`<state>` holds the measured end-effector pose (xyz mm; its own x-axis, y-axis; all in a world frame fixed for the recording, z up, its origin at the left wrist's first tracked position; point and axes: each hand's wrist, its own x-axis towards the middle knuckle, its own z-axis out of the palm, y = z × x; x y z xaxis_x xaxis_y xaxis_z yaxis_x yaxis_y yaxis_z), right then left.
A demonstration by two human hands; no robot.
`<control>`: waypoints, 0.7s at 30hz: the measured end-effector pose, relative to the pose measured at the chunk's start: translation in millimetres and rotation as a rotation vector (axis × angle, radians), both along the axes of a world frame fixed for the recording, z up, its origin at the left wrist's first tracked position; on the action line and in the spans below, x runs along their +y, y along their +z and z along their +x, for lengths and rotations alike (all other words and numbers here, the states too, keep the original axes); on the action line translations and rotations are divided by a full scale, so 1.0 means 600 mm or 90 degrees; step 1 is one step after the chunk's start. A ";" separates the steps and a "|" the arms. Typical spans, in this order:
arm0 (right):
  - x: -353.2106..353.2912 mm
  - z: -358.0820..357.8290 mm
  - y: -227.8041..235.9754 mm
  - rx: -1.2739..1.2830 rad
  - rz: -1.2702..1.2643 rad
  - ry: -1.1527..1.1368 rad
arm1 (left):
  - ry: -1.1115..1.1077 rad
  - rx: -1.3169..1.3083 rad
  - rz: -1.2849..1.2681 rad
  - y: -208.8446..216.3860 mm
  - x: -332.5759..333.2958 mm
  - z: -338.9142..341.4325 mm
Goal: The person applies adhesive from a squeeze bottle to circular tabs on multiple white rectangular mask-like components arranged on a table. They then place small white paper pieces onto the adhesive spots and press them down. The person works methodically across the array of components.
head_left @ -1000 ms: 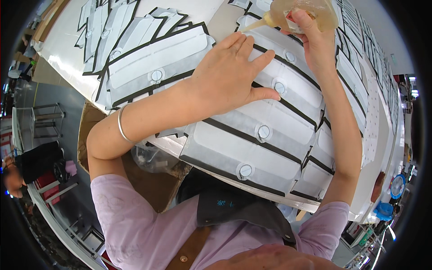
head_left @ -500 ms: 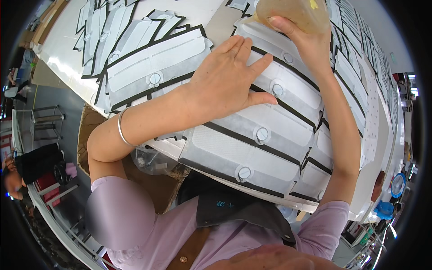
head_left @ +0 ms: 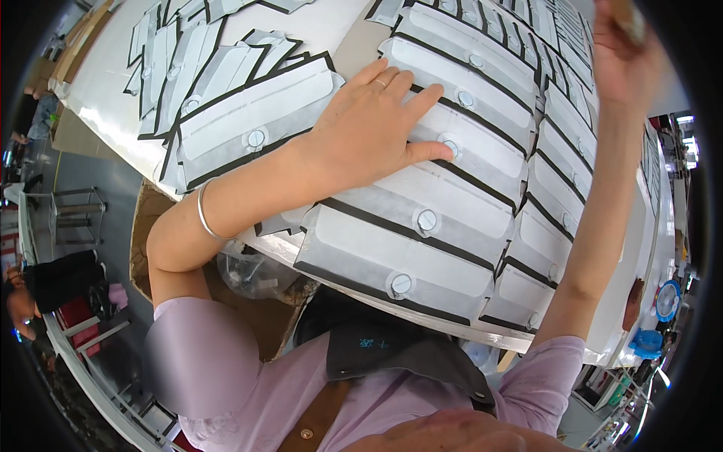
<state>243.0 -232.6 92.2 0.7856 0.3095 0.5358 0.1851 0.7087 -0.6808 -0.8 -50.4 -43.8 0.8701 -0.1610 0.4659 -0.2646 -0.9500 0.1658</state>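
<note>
My left hand [head_left: 369, 128] lies with its fingers spread on a row of overlapping white panels [head_left: 407, 260]. Each panel has black edging along a side and a small round clear disc [head_left: 427, 220]. The thumb rests beside one disc. Raised at the upper right, my right hand [head_left: 625, 68] is smeared by motion. Its fingers are closed round a cloudy, brownish squeeze bottle [head_left: 629, 21], which is only partly visible.
More white panels [head_left: 252, 124] lie in a loose pile on the left of the table. Other rows [head_left: 561, 173] run along the right. Below the table's near edge stands an open cardboard box [head_left: 248, 309] with clear plastic [head_left: 256, 273] in it. A metal stool frame [head_left: 77, 215] stands at the left.
My right hand has swung up and to the right with the bottle, away from the panels. My left hand has shifted slightly left and stays spread on them.
</note>
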 end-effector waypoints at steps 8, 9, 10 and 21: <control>0.101 -0.015 -0.170 -0.086 -0.332 -0.035 | 0.009 -0.088 0.021 -0.019 0.030 0.088; 0.107 -0.009 -0.182 -0.081 -0.341 -0.024 | 0.011 -0.084 0.025 -0.020 0.033 0.097; 0.112 -0.009 -0.188 -0.084 -0.330 -0.020 | 0.015 -0.079 0.029 -0.022 0.035 0.102; 0.133 0.003 -0.195 -0.097 -0.368 -0.014 | 0.032 -0.059 0.042 -0.037 0.035 0.112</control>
